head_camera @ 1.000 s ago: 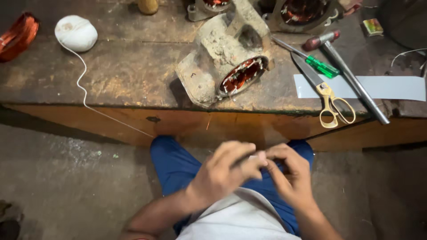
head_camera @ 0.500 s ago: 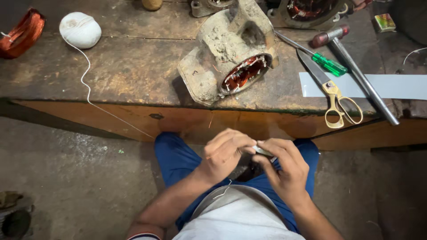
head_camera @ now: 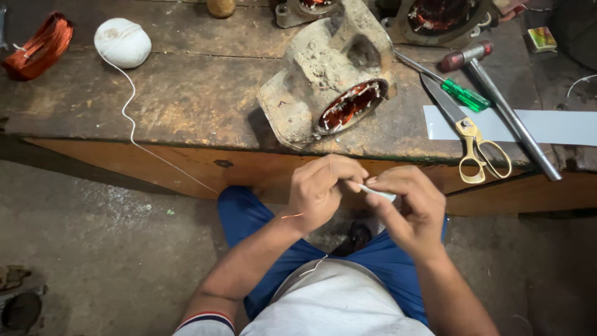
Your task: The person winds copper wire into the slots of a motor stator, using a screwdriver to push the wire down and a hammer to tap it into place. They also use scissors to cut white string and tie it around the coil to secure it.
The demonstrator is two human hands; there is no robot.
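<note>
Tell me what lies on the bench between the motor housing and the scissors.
In the head view, only bare worn benchtop separates the motor housing from the scissors.

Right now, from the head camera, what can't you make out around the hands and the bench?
- Most of the thin white sleeve pinched between left hand and right hand: fingers cover it.
- Where the thin copper wire goes above the left hand: too thin.
- Dark object below the hands: shadowed, partly covered.
- Second stator and jar: cut off by the top edge.
- Motor housing windings: only the open end shows.
</note>
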